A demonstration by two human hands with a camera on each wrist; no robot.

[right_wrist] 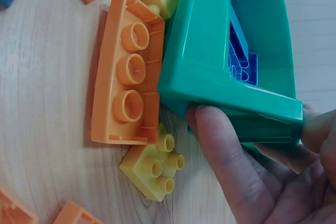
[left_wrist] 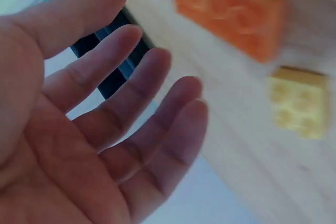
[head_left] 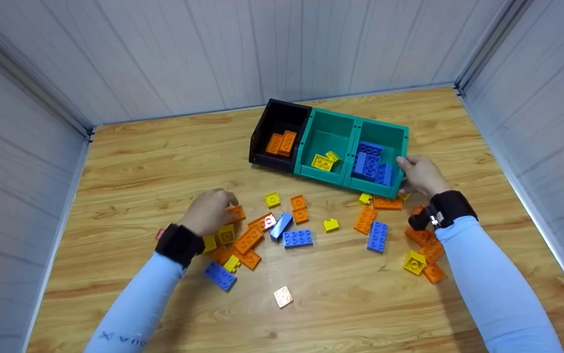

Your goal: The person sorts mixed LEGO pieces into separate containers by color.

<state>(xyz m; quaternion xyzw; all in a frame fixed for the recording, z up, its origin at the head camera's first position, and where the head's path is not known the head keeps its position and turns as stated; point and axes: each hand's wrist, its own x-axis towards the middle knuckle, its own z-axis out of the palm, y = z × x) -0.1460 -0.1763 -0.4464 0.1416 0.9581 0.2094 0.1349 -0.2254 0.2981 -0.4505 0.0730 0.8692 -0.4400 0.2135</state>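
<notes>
My left hand (head_left: 209,213) hovers at the left pile of toy building bricks, next to an orange brick (head_left: 236,214). In the left wrist view the fingers are spread and loosely bent, with nothing between them. My right hand (head_left: 424,176) grips the right end of the green bin (head_left: 399,189), thumb on the rim and fingers beneath its corner. Blue bricks (head_left: 371,164) lie in that bin, yellow bricks (head_left: 322,162) in the middle green bin (head_left: 331,125), and orange bricks (head_left: 282,143) in the black bin (head_left: 282,110). The three bins stand joined in a row.
Loose bricks cover the table's middle, among them a blue brick (head_left: 298,238), a yellow brick (head_left: 331,225) and a pale brick (head_left: 283,296) near the front. An orange brick (right_wrist: 128,77) lies against the green bin. White panel walls (head_left: 213,54) enclose the wooden table (head_left: 331,314).
</notes>
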